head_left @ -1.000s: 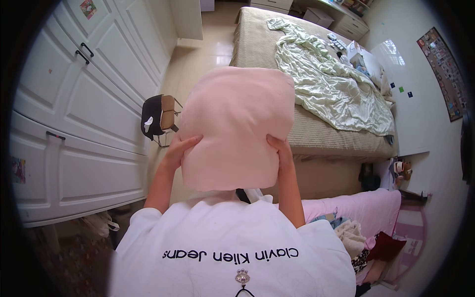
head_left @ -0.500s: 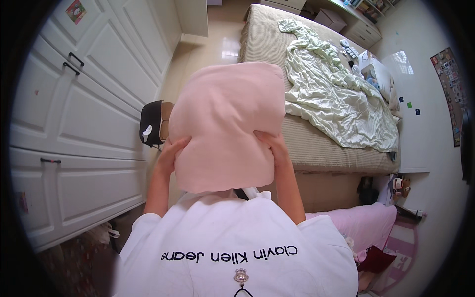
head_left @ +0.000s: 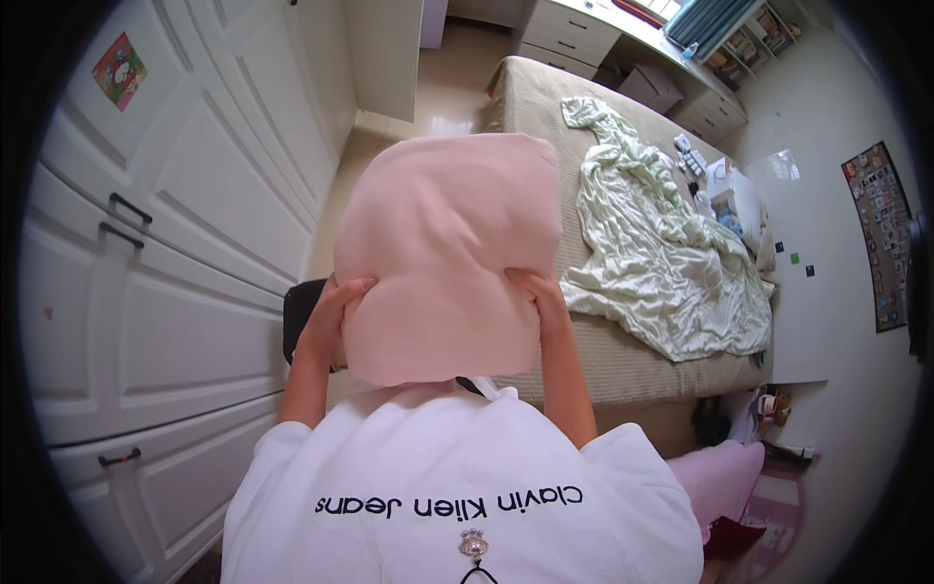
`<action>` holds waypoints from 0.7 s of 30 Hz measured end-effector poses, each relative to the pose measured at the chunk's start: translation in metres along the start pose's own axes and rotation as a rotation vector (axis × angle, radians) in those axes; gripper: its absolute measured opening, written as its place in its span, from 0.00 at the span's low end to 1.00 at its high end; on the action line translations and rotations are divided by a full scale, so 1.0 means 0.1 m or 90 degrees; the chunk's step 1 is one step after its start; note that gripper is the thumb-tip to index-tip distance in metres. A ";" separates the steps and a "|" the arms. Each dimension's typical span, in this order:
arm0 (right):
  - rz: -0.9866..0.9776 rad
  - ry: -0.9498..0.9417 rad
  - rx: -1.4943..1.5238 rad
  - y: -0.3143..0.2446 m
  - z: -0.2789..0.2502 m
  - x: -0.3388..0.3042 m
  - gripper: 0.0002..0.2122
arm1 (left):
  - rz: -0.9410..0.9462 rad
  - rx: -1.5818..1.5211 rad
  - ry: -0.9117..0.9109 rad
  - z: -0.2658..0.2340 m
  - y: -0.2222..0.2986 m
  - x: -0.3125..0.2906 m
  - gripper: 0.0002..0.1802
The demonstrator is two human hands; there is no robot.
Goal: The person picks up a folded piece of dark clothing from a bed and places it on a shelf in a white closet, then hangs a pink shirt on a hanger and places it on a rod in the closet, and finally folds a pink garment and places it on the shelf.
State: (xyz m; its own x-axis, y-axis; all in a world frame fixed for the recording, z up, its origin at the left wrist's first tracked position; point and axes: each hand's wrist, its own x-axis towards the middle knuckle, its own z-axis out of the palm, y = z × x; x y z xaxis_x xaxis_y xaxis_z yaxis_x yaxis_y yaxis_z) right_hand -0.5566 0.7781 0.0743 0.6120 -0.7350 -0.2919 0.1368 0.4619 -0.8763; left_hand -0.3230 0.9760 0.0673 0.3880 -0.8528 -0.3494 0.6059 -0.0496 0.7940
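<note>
Nearest the camera is the person's white T-shirt (head_left: 457, 477), with dark lettering across the chest and a small pendant below it. Both forearms rise from it to a pink pillow (head_left: 448, 253), held up in the air in front of the chest, clear of every surface.

The left hand (head_left: 331, 311) is closed on the pillow's lower left edge, fingers curled over the front. The right hand (head_left: 540, 297) grips the lower right edge the same way. With one hand on each side near the bottom corners, the soft pillow hangs flat and spread out instead of folding, and its broad face is turned toward the camera.

Just behind the left hand, partly hidden by the pillow, a dark seat or stool (head_left: 297, 316) stands on the floor beside the white wardrobe (head_left: 175, 253), whose panelled doors and dark handles fill the left of the view.

Beyond the pillow lies the bed (head_left: 623, 360) with a tan cover, its near edge just past the right hand. A crumpled pale green sheet (head_left: 652, 243) sprawls over the bed's right side and reaches toward its far end. Another pink cushion (head_left: 720, 477) lies low on the floor by the bed's near right corner. Farthest off, white drawers (head_left: 564, 29) line the back wall.
</note>
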 end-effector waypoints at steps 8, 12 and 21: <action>-0.006 0.015 0.047 -0.04 0.20 0.90 0.16 | 0.008 0.016 -0.052 -0.27 0.53 0.95 0.34; 0.009 0.017 0.015 -0.06 0.01 1.30 0.16 | -0.005 0.024 -0.079 -0.16 0.74 1.39 0.35; -0.016 0.047 0.043 -0.49 -0.24 2.44 0.15 | -0.009 0.054 -0.084 0.08 1.01 2.72 0.33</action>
State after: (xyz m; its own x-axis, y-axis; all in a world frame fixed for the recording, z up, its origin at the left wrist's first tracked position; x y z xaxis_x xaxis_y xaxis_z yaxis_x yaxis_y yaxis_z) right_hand -0.4327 0.5636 0.0370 0.5487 -0.7803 -0.3001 0.2051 0.4737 -0.8565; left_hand -0.1616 0.7349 0.0564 0.2818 -0.9123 -0.2970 0.5481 -0.1010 0.8303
